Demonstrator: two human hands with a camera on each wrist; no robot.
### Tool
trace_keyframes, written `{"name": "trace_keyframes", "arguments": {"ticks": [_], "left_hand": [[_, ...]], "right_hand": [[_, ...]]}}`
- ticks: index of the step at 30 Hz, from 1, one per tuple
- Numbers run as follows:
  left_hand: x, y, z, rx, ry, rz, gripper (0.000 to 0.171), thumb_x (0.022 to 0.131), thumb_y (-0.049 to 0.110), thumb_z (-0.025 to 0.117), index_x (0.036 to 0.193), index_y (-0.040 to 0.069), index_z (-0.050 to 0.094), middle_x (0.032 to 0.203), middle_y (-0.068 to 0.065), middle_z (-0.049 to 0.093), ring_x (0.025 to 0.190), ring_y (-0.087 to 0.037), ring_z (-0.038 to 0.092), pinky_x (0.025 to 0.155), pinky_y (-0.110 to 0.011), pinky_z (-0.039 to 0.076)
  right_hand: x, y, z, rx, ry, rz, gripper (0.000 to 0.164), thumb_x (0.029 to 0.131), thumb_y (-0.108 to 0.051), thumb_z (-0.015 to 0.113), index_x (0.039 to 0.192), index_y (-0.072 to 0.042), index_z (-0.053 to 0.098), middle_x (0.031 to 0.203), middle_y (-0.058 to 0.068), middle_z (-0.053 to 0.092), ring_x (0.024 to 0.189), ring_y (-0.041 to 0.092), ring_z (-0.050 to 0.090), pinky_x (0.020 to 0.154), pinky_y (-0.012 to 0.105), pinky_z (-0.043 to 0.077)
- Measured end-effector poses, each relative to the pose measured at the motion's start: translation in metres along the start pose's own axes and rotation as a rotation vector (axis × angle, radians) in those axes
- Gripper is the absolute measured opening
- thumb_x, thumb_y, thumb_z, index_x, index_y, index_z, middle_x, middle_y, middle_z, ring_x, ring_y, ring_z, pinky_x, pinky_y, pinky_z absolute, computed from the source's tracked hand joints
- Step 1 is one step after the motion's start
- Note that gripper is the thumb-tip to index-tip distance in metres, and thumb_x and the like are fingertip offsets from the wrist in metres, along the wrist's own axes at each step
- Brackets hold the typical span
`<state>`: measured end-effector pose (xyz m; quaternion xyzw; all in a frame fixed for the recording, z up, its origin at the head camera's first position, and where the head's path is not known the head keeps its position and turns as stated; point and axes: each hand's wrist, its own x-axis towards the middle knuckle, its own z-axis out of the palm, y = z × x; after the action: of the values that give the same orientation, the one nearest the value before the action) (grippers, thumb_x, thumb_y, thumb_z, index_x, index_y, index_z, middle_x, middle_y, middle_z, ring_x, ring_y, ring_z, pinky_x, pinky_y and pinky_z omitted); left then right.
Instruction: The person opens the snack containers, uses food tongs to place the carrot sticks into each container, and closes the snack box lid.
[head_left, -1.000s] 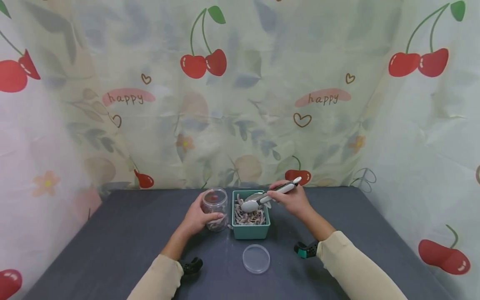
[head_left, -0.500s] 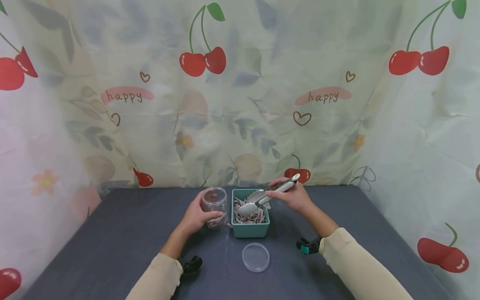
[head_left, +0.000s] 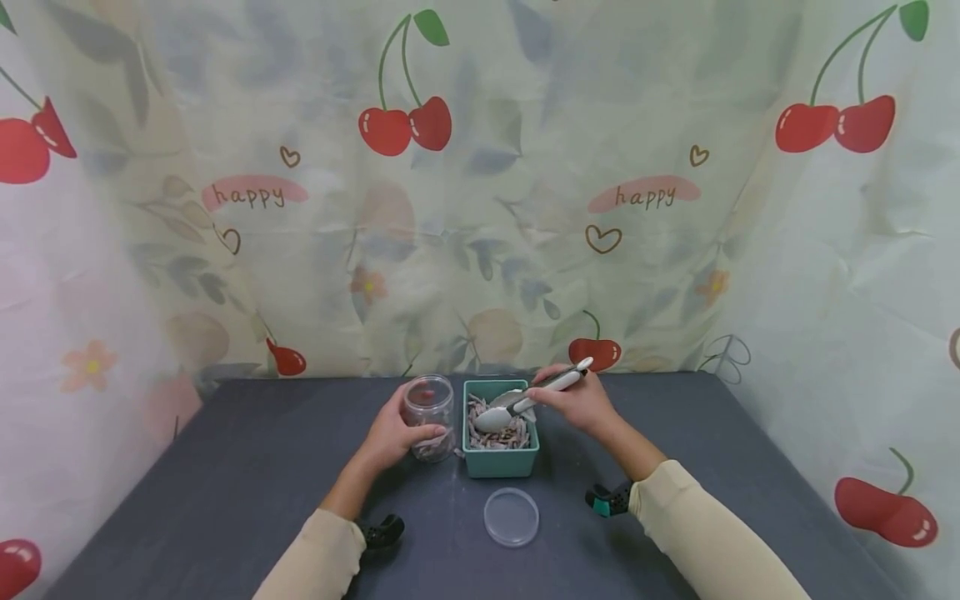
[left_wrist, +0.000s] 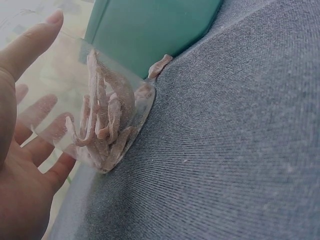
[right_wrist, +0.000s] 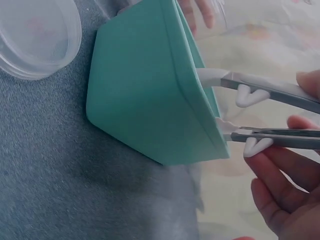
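Note:
My left hand [head_left: 393, 433] grips a clear jar [head_left: 431, 417] that stands uncovered on the table. Several pale brownish dried strips [left_wrist: 107, 120] lie in its bottom. To the jar's right is a green bin [head_left: 501, 465] filled with the same kind of strips [head_left: 510, 437]. With thumb and fingers my right hand [head_left: 573, 398] holds white and grey tongs [head_left: 551, 383]. Their arms stand apart, and their broad white heads [head_left: 493, 419] dip into the bin among the strips. The lower ends of the tongs are hidden behind the bin wall in the right wrist view.
A round clear lid [head_left: 512, 517] lies flat on the dark cloth-covered table [head_left: 262, 467] in front of the bin. One loose strip [left_wrist: 160, 66] sits at the foot of the bin, near the jar. A patterned curtain [head_left: 480, 208] hangs behind the table.
The tongs and my right hand have shifted slightly left and lower over the bin. The left hand and jar stay in place.

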<state>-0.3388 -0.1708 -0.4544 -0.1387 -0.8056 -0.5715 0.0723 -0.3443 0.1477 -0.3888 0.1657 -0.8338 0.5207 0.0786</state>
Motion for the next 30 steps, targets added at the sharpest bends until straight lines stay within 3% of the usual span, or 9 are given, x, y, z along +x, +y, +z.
{"name": "trace_keyframes", "arguments": {"ticks": [10,15,18,25,30], "left_hand": [[0.002,-0.002,0.000,-0.008,0.000,0.006,0.081,0.076,0.009,0.084,0.143,0.006,0.040,0.134,-0.021,0.054,0.117,-0.033,0.055,0.093,-0.046,0.044],[-0.001,0.003,0.000,0.006,0.001,-0.001,0.080,0.075,0.013,0.086,0.142,0.011,0.042,0.133,-0.018,0.056,0.114,-0.029,0.057,0.091,-0.043,0.047],[-0.001,0.003,0.000,0.004,0.004,-0.008,0.080,0.073,0.014,0.087,0.141,0.014,0.043,0.133,-0.014,0.057,0.114,-0.027,0.057,0.092,-0.045,0.046],[0.001,0.000,0.000,0.012,0.013,-0.007,0.080,0.072,0.016,0.088,0.140,0.015,0.044,0.132,-0.011,0.058,0.114,-0.026,0.057,0.092,-0.045,0.046],[0.001,-0.001,-0.001,0.020,0.015,-0.014,0.079,0.073,0.015,0.087,0.140,0.016,0.045,0.131,-0.008,0.058,0.114,-0.026,0.056,0.092,-0.046,0.046]], "right_hand": [[-0.003,0.008,0.004,0.086,0.121,0.005,0.016,0.083,-0.016,0.079,0.091,-0.003,0.073,0.074,0.005,0.067,0.065,0.022,0.060,0.061,0.035,0.049],[-0.005,0.009,0.004,0.144,0.133,-0.016,0.015,0.084,-0.012,0.077,0.091,-0.001,0.072,0.075,0.008,0.067,0.073,0.043,0.061,0.064,0.043,0.051],[-0.006,0.010,0.002,0.152,0.141,-0.022,0.014,0.084,-0.012,0.077,0.091,-0.001,0.072,0.075,0.008,0.067,0.075,0.047,0.059,0.062,0.038,0.050],[-0.008,0.006,-0.003,0.192,0.174,-0.051,0.016,0.083,-0.011,0.078,0.093,0.000,0.071,0.075,0.004,0.067,0.064,0.017,0.059,0.060,0.029,0.049],[-0.007,0.001,-0.007,0.215,0.183,-0.068,0.018,0.083,-0.011,0.078,0.095,0.002,0.071,0.076,0.005,0.068,0.065,0.017,0.060,0.062,0.030,0.051]]}}
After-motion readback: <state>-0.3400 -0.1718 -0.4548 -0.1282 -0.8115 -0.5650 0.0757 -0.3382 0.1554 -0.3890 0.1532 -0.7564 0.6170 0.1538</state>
